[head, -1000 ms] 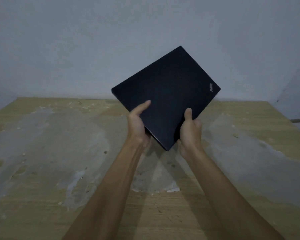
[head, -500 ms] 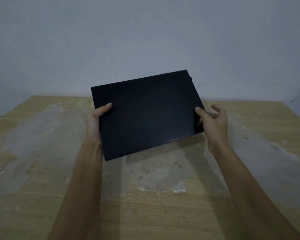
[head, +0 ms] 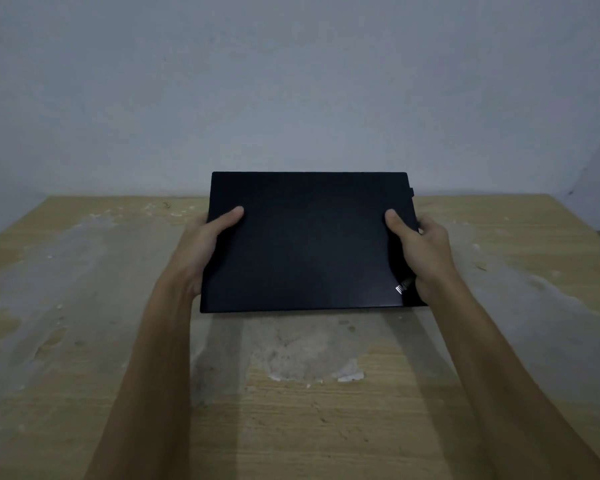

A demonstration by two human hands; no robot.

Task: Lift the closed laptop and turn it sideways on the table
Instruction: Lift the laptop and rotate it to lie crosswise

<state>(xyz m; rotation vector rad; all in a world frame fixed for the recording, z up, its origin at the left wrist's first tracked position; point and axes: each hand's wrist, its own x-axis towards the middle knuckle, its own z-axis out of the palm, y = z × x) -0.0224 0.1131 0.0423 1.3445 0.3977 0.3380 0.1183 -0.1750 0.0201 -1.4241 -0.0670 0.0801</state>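
Note:
A closed black laptop [head: 309, 244] is held above the middle of the wooden table [head: 84, 341], its long sides running left to right and its lid facing me. My left hand [head: 201, 251] grips its left edge with the thumb on the lid. My right hand [head: 426, 258] grips the right edge, thumb on top, just above a small logo at the near right corner. The fingers of both hands are hidden under the laptop. Whether the far edge touches the table cannot be told.
The table surface is worn, with pale grey scuffed patches and white flecks [head: 350, 377] near the middle. A plain grey wall [head: 291, 81] rises right behind the table's far edge. The left and right table edges angle away at the sides.
The laptop turned from a diagonal, corner-down hold to level with its long sides across. My hands moved from its near corner out to its left and right edges, and it came lower.

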